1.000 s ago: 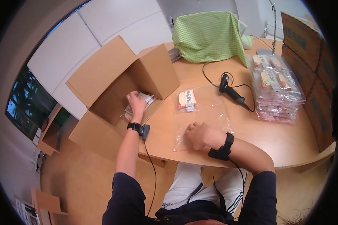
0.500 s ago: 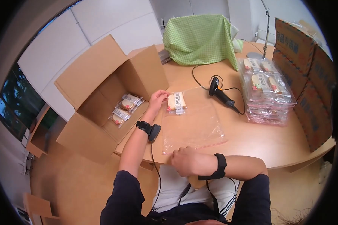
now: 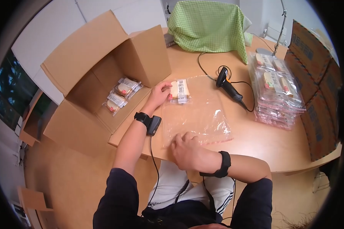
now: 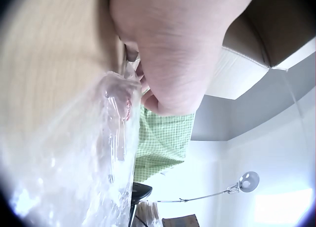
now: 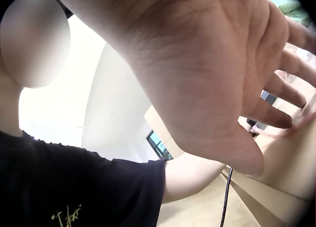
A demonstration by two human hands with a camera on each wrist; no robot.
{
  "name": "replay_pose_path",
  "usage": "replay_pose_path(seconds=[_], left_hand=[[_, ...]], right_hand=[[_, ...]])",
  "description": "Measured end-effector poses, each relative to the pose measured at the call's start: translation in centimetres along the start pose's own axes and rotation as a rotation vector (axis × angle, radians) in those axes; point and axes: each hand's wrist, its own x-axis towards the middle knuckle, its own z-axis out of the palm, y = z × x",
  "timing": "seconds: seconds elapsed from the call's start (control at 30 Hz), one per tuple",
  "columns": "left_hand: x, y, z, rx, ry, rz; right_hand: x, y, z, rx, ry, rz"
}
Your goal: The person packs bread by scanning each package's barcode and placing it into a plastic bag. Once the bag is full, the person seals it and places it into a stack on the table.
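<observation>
Placed at the left edge of the bread packet [image 3: 180,91], left hand [image 3: 157,95] with fingertips close against wrapping; cannot tell whether pinching it or merely touching. Lies, that packet, just right of those fingertips, at the far left part of a flat clear bag [image 3: 197,124] on the table [image 3: 256,152]; cannot tell whether inside or on top.

Rests at the bag's near edge with right hand [image 3: 190,152], palm down, grip loose and clenched on nothing. Seen only from the right wrist: palm underside, fingers spread apart, and lettering on the dark shirt [image 5: 98,177].

Shown by the head view alone: more packets [image 3: 126,87] inside the open box [image 3: 88,45], left of the left hand. Beyond the right hand, a scanner [image 3: 229,89], with stacked packets [image 3: 273,86] farther right. Beyond both hands, a green checked cloth [image 3: 206,26]. Visible from the left wrist, but cut off in the head view: the lamp head [image 4: 248,181].
</observation>
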Motion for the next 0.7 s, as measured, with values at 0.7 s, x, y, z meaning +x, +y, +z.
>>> replay_pose_path(seconds=[0.7], left_hand=[[-0.8, 1.7, 0.1, 0.045, 0.023, -0.004]], right_hand=[[3.1, 10.0, -4.1, 0.395, -0.112, -0.427]])
